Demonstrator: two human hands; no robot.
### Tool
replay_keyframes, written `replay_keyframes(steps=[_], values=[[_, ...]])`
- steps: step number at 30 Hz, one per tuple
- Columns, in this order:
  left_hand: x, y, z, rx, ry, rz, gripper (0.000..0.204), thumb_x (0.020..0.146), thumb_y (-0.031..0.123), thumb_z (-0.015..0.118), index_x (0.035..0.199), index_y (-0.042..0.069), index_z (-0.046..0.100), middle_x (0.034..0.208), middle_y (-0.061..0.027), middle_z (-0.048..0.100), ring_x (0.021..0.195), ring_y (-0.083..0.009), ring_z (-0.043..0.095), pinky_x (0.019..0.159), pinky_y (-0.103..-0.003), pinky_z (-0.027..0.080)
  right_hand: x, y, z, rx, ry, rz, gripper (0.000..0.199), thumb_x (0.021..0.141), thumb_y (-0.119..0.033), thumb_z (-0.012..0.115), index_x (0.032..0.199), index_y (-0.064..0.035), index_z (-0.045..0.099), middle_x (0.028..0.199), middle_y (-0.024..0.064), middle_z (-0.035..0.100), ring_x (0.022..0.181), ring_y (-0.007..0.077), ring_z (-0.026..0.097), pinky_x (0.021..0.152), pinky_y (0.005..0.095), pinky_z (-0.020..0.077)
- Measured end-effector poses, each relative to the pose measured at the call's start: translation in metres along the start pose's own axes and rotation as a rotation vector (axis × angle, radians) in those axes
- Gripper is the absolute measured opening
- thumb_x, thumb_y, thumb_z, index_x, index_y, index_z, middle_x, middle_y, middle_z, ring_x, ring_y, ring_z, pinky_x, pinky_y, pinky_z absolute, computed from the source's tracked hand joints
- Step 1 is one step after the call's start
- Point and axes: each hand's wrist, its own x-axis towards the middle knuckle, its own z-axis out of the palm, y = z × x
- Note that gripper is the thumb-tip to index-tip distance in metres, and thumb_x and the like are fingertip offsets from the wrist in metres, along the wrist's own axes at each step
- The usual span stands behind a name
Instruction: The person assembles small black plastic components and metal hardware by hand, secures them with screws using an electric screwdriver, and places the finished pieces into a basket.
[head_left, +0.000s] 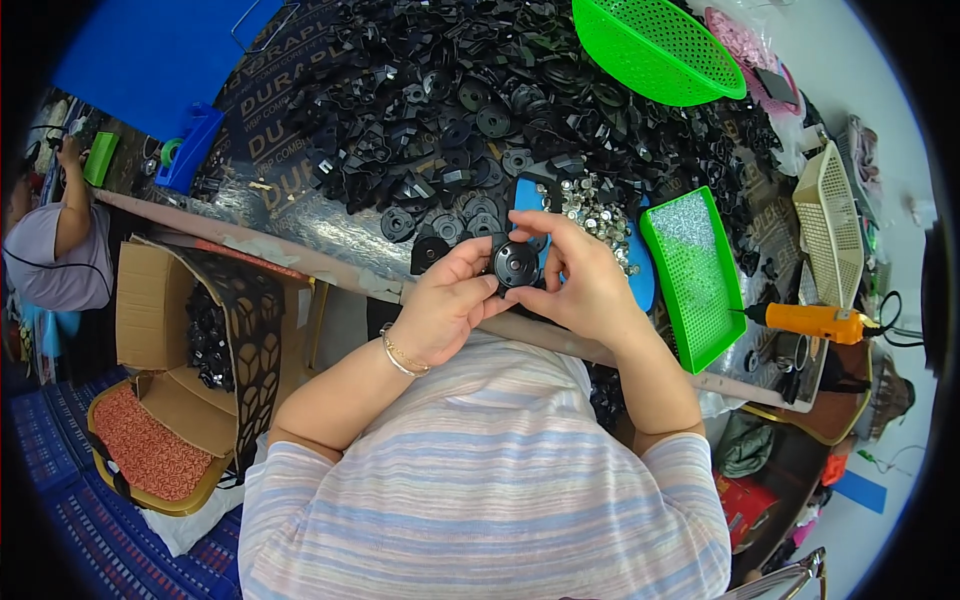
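Note:
A round black plastic part [515, 265] with a small hub and holes is held up between my two hands, close to the table's front edge. My left hand [448, 305] is closed around its left side, a bracelet on that wrist. From the other side my right hand [588, 275] pinches the part's rim between thumb and bent fingers. Just behind the hands, small silvery metal pieces [590, 207] lie on a blue tray [643, 280]. Several round black discs [455, 222] rest beyond my left fingers.
A large heap of black plastic parts [400, 120] spreads over the table. At right are a green tray [712, 325] of tiny silvery pieces and an orange electric screwdriver [815, 322]. A green basket [665, 55] stands at the back; a cardboard box [150, 310] sits on a chair at left.

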Motion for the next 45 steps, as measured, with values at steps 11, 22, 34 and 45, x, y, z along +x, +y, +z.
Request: replay_keyframes(steps=[11, 22, 34, 45], values=[[0.001, -0.008, 0.002, 0.102, -0.002, 0.017, 0.022, 0.088, 0.000, 0.044, 0.110, 0.003, 0.046, 0.108, -0.0084, 0.054, 0.099, -0.0186, 0.057, 0.084, -0.034, 0.051, -0.016, -0.004, -0.006, 0.050, -0.028, 0.002, 0.062, 0.058, -0.012, 0.079, 0.114, -0.0101, 0.052, 0.102, 0.0087, 0.057, 0.057, 0.0166, 0.056, 0.055, 0.0255, 0.0475], [0.008, -0.043, 0.021, 0.178, -0.233, -0.301, 0.030, 0.083, -0.009, 0.046, 0.107, 0.006, 0.038, 0.110, -0.0172, 0.053, 0.100, -0.0274, 0.058, 0.086, -0.037, 0.050, -0.146, 0.069, -0.147, -1.091, 1.567, 0.032, 0.095, 0.059, -0.015, 0.083, 0.130, 0.0014, 0.022, 0.121, 0.0140, 0.038, 0.108, 0.0258, 0.044, 0.093, 0.0375, 0.0378], [0.064, -0.092, 0.059, 0.341, -0.166, -0.532, 0.026, 0.085, -0.003, 0.049, 0.108, 0.009, 0.043, 0.111, -0.0098, 0.056, 0.090, -0.0204, 0.062, 0.072, -0.030, 0.055, -0.142, 0.080, -0.171, 0.295, 1.297, -0.272, 0.050, 0.077, 0.007, 0.060, 0.121, -0.0008, 0.038, 0.099, 0.0082, 0.049, 0.072, 0.0160, 0.054, 0.066, 0.0275, 0.0467], [0.095, -0.114, 0.080, 0.303, -0.107, -0.456, 0.031, 0.085, -0.004, 0.048, 0.112, 0.005, 0.039, 0.112, -0.0142, 0.054, 0.093, -0.0260, 0.061, 0.076, -0.033, 0.054, -0.129, 0.090, -0.116, 0.508, 1.243, -0.301, 0.032, 0.075, 0.006, 0.059, 0.103, -0.0013, 0.045, 0.091, 0.0075, 0.051, 0.066, 0.0132, 0.054, 0.058, 0.0261, 0.0468]])
